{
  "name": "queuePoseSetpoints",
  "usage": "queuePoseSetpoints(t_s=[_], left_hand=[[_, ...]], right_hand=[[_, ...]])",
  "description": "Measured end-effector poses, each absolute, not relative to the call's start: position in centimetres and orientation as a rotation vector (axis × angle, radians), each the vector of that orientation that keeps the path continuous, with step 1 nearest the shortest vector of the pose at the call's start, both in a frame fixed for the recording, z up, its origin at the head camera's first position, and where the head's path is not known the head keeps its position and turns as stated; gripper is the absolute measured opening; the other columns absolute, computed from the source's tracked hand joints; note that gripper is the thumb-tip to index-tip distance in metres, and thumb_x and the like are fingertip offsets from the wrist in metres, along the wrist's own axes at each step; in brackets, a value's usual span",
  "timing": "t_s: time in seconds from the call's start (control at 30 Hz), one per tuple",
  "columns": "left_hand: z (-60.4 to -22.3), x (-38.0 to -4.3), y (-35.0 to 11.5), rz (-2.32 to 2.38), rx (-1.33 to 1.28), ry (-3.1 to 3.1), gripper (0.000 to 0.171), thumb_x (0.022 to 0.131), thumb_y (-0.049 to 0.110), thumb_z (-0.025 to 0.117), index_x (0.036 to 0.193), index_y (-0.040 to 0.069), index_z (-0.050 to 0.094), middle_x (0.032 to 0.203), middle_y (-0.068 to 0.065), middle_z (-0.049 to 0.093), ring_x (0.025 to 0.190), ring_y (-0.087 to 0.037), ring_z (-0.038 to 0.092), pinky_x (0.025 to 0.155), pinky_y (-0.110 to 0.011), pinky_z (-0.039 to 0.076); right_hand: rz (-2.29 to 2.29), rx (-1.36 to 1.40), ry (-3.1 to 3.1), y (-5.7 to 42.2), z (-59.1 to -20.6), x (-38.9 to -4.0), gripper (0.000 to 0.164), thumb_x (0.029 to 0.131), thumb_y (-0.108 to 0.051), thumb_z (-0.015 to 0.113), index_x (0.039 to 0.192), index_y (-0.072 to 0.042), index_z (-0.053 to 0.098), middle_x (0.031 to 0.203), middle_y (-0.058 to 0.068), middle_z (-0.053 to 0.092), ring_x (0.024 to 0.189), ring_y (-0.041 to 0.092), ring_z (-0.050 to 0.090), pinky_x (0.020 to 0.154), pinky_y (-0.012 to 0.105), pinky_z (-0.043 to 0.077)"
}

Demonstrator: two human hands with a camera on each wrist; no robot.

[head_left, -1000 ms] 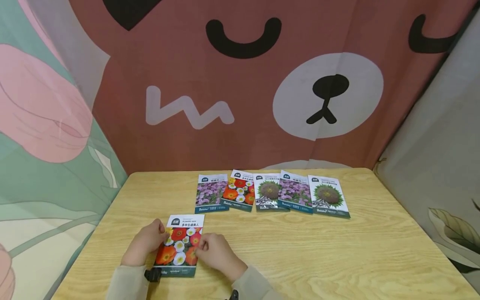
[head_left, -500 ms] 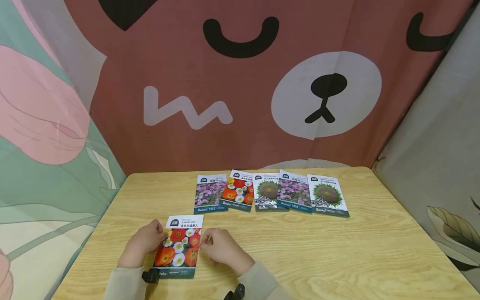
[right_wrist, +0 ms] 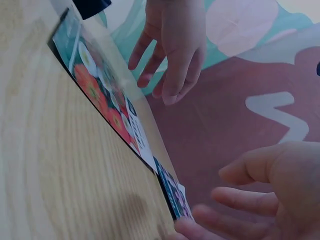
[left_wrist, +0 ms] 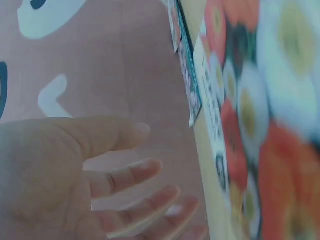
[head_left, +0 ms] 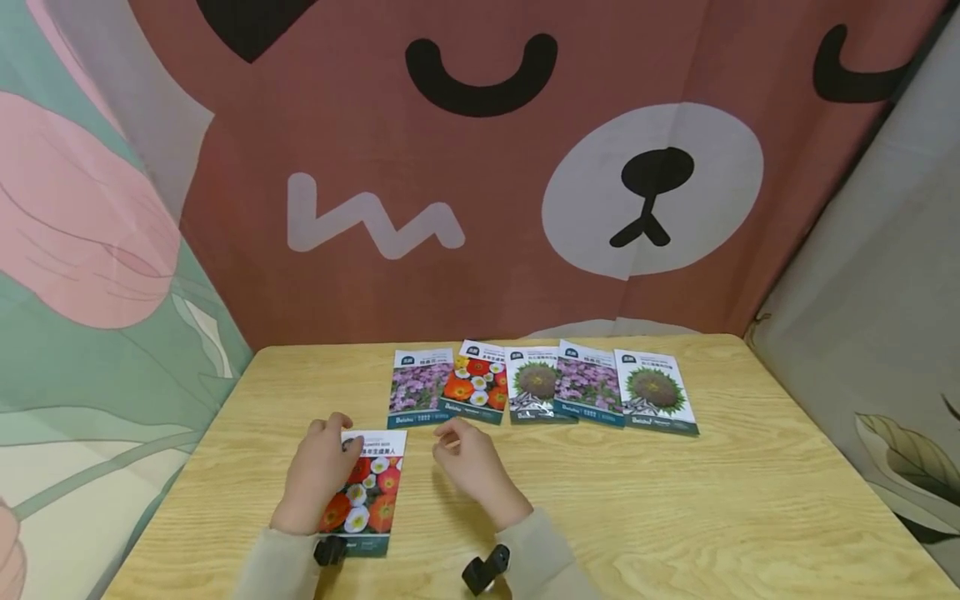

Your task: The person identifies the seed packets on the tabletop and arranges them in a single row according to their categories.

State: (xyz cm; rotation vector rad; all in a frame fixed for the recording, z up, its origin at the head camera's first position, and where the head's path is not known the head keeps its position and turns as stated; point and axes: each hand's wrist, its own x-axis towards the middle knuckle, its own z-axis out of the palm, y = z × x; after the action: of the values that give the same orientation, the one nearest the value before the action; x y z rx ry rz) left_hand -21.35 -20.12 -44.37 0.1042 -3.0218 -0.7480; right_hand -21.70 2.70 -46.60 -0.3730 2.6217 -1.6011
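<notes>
A poppy seed packet (head_left: pixel 375 504) with red, orange and white flowers lies flat at the table's front left. My left hand (head_left: pixel 318 475) hovers over its left side and hides part of the picture. In the right wrist view, a gap shows between that left hand (right_wrist: pixel 177 50) and the packet, and its fingers hang loose. Right of the packet, my right hand (head_left: pixel 476 471) is raised over the wood with fingers lightly bent and nothing in them. The left wrist view has the packet (left_wrist: pixel 240 130) close by, beyond the spread fingertips.
Along the back edge of the wooden table (head_left: pixel 675 517) lies a row of seed packets, some overlapping: purple flowers (head_left: pixel 420 390), poppies (head_left: pixel 478 385), a green-rimmed flower head (head_left: pixel 536 383), purple again (head_left: pixel 588 385), and another green-rimmed one (head_left: pixel 656 392). A bear-printed curtain (head_left: pixel 360 292) hangs behind.
Both hands have let go of the poppy packet's edges. The left has lifted and come rightward over it; the right has drawn away to the right and up. The packet stays almost in place.
</notes>
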Motion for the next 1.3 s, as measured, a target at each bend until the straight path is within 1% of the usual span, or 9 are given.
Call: queuePoseSetpoints(t_s=[0.1, 0.2, 0.33, 0.43, 0.57, 0.73, 0.87, 1.13, 1.3], left_hand=[[-44.7, -21.6, -18.9, -0.795, 0.017, -2.987, 0.047, 0.098, 0.017, 0.065, 0.135, -0.009, 0.052, 0.132, -0.037, 0.050, 0.103, -0.049, 0.060, 0.090, -0.062, 0.052], [-44.8, -22.3, -18.0, -0.864, -0.057, -2.954, 0.054, 0.098, 0.015, 0.064, 0.142, -0.010, 0.047, 0.141, -0.038, 0.045, 0.120, -0.056, 0.051, 0.097, -0.065, 0.047], [-44.4, -23.6, -16.7, -0.986, -0.129, -2.908, 0.059, 0.099, 0.013, 0.063, 0.149, -0.007, 0.040, 0.148, -0.037, 0.037, 0.127, -0.055, 0.047, 0.099, -0.064, 0.045], [-44.3, -24.5, -15.6, -1.099, -0.164, -2.898, 0.062, 0.100, 0.014, 0.062, 0.153, -0.004, 0.036, 0.152, -0.036, 0.031, 0.130, -0.053, 0.047, 0.101, -0.063, 0.045], [-44.4, -25.7, -14.2, -1.195, -0.203, -2.887, 0.065, 0.100, 0.015, 0.062, 0.156, -0.001, 0.033, 0.155, -0.035, 0.029, 0.134, -0.052, 0.043, 0.107, -0.063, 0.040], [-44.3, -26.8, -12.7, -1.138, -0.259, -2.878, 0.062, 0.098, 0.015, 0.064, 0.150, -0.007, 0.040, 0.151, -0.036, 0.035, 0.134, -0.051, 0.043, 0.111, -0.061, 0.037], [-44.4, -27.6, -11.9, -1.119, -0.304, -2.878, 0.059, 0.096, 0.013, 0.065, 0.145, -0.011, 0.044, 0.147, -0.037, 0.040, 0.134, -0.052, 0.044, 0.111, -0.061, 0.036], [-45.6, -29.2, -10.7, -1.669, -0.234, -2.836, 0.051, 0.102, 0.012, 0.055, 0.148, -0.008, 0.043, 0.149, -0.028, 0.046, 0.135, -0.044, 0.047, 0.108, -0.055, 0.043], [-45.7, -29.7, -10.1, -1.629, -0.215, -2.862, 0.051, 0.102, 0.014, 0.056, 0.148, -0.006, 0.045, 0.149, -0.026, 0.047, 0.134, -0.043, 0.048, 0.106, -0.055, 0.044]], right_hand=[[-1.618, -0.338, 2.685, 3.2, -46.7, -22.0, 0.036, 0.093, -0.007, 0.064, 0.127, 0.005, 0.064, 0.124, 0.023, 0.064, 0.105, 0.038, 0.066, 0.089, 0.050, 0.056], [-1.630, -0.298, 2.757, 3.7, -46.6, -22.4, 0.044, 0.091, -0.007, 0.065, 0.133, 0.007, 0.060, 0.135, 0.029, 0.057, 0.119, 0.046, 0.058, 0.100, 0.058, 0.048], [-1.633, -0.220, 2.807, 4.2, -46.1, -22.9, 0.050, 0.091, -0.007, 0.066, 0.137, 0.009, 0.055, 0.142, 0.033, 0.048, 0.130, 0.051, 0.047, 0.108, 0.062, 0.040], [-1.606, -0.185, 2.849, 4.5, -45.8, -23.4, 0.053, 0.090, -0.007, 0.067, 0.138, 0.011, 0.053, 0.142, 0.036, 0.045, 0.130, 0.052, 0.046, 0.108, 0.062, 0.040], [-1.549, -0.163, 2.889, 5.1, -45.8, -24.3, 0.053, 0.090, -0.006, 0.067, 0.138, 0.013, 0.052, 0.139, 0.036, 0.047, 0.128, 0.052, 0.047, 0.107, 0.061, 0.042], [-1.520, -0.137, 2.872, 6.0, -45.5, -25.3, 0.053, 0.091, -0.005, 0.066, 0.138, 0.015, 0.050, 0.138, 0.035, 0.050, 0.130, 0.049, 0.048, 0.107, 0.059, 0.042], [-1.511, -0.113, 2.874, 6.5, -45.4, -25.9, 0.051, 0.089, -0.003, 0.066, 0.136, 0.016, 0.053, 0.134, 0.034, 0.055, 0.129, 0.047, 0.050, 0.105, 0.057, 0.044], [-1.498, -0.018, 2.873, 7.0, -45.6, -26.3, 0.050, 0.086, -0.002, 0.067, 0.130, 0.018, 0.056, 0.129, 0.034, 0.059, 0.127, 0.048, 0.052, 0.106, 0.056, 0.044], [-1.510, -0.023, 2.854, 7.1, -46.2, -26.6, 0.050, 0.086, -0.002, 0.065, 0.131, 0.018, 0.056, 0.128, 0.032, 0.061, 0.126, 0.044, 0.055, 0.105, 0.053, 0.046]])
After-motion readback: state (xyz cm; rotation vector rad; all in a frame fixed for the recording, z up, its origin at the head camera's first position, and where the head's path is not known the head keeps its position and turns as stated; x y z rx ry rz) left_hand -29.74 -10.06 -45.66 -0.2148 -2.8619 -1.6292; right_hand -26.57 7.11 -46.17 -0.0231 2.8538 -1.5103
